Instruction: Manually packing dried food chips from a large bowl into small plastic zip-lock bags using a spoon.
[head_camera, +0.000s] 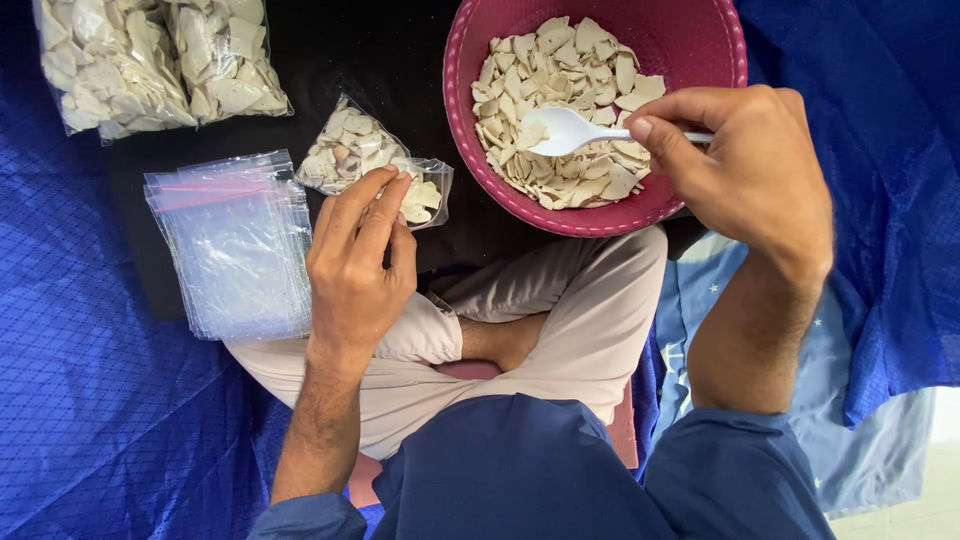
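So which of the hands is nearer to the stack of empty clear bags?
Left. The left hand is just beside the stack of empty bags; the right hand is far across, over the pink bowl.

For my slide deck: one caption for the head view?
Right hand spoons pale chips from pink bowl; left hand holds small bag.

pink bowl (700, 40), top centre, holding pale dried chips (560, 90); right hand (745, 165) at its right rim, gripping a white plastic spoon (565, 130) whose scoop lies over the chips; left of bowl, left hand (355, 270) pinching a small clear bag (365, 160) part-filled with chips; further left, stack of empty zip bags (235, 245); above that stack, two filled bags (150, 55)
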